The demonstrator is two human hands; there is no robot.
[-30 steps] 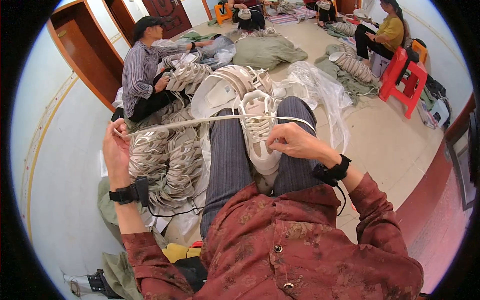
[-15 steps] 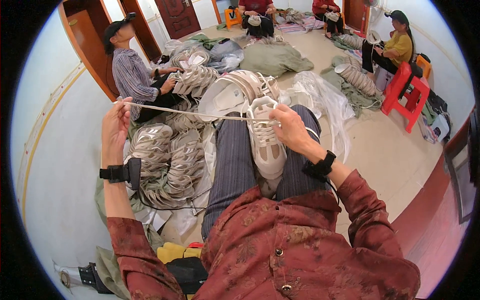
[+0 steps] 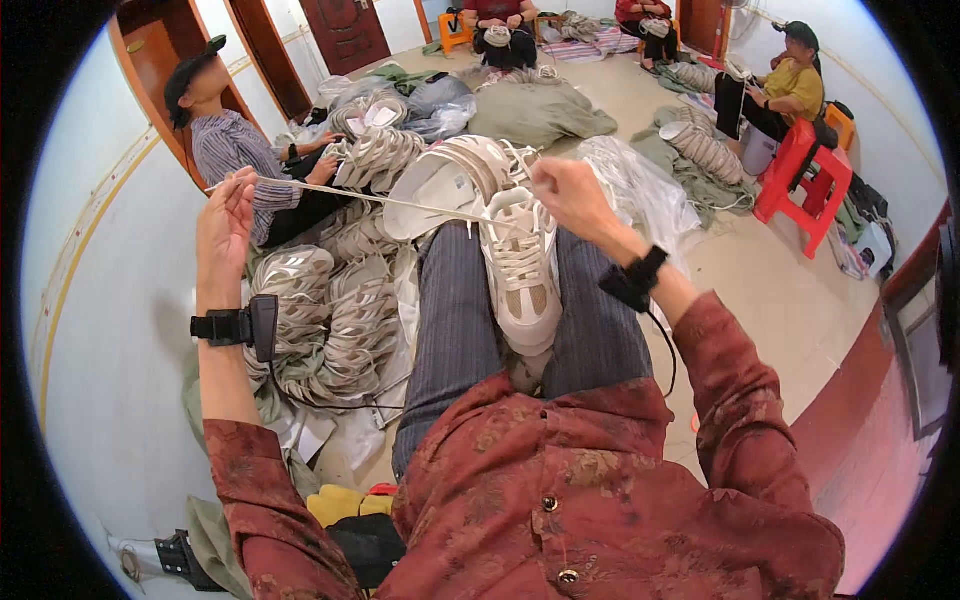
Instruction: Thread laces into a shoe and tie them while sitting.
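A beige and white sneaker [image 3: 528, 305] rests between my thighs, toe toward me, its lace criss-crossed over the tongue. My left hand [image 3: 230, 212], raised at the left, pinches the end of a pale shoelace [image 3: 350, 197]. That lace runs taut across to the upper eyelets of the sneaker. Just right of the shoe's collar, my right hand [image 3: 578, 198] is held up with curled fingers; what they hold, if anything, is hidden. Behind the sneaker, against my knees, stands a bundle of shoe uppers [image 3: 455, 180].
Stacked shoe uppers [image 3: 360, 320] lie by my left leg. Clear plastic sheeting [image 3: 640, 190] is on the floor beyond my right knee. A person in a striped shirt [image 3: 235, 150] sits at the left; others sit farther back. A red stool [image 3: 808, 185] stands at the right.
My right hand has come off the lace near the shoe and lifted up. The left hand has risen a little, and the lace now slopes down to the eyelets.
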